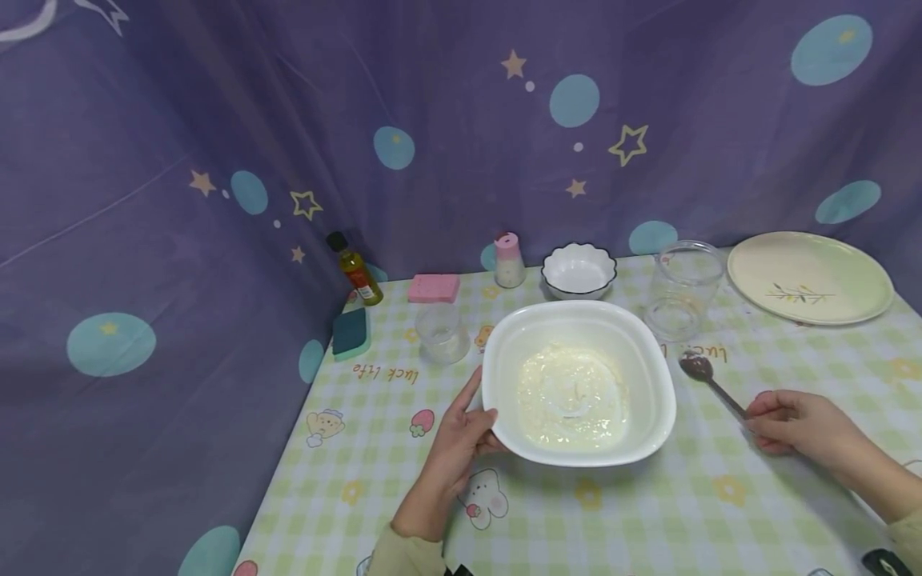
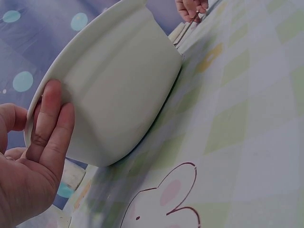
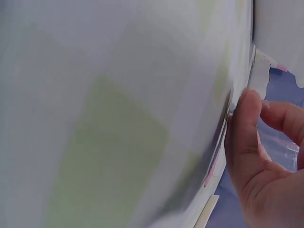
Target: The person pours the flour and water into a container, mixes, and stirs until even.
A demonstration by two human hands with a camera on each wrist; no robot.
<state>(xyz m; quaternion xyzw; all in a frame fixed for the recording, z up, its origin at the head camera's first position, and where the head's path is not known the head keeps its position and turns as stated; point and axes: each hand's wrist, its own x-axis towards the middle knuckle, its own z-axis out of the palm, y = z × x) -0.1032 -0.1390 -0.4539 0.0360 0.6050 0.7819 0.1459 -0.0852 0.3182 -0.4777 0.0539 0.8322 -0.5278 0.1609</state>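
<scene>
A large white bowl (image 1: 651, 376) sits on the checked cloth with a pale, creamy, slightly lumpy mixture (image 1: 572, 400) spread over its bottom. My left hand (image 1: 461, 440) grips its left rim, thumb over the edge and fingers against the outer wall, as the left wrist view shows. To the bowl's right, my right hand (image 1: 803, 424) pinches the handle end of a dark brown spoon (image 1: 723, 392). The spoon's head points away, low over the cloth, and has some residue on it. In the right wrist view the thumb and fingertips (image 3: 249, 102) meet close above the cloth.
Behind the bowl stand a clear cup (image 1: 442, 332), a pink-topped shaker (image 1: 509, 264), a scalloped dish (image 1: 579, 272) and a clear jar (image 1: 680, 292). An oval plate (image 1: 814, 272) lies back right. Sponges (image 1: 434, 288) and an oil bottle (image 1: 356, 272) are back left, by the curtain.
</scene>
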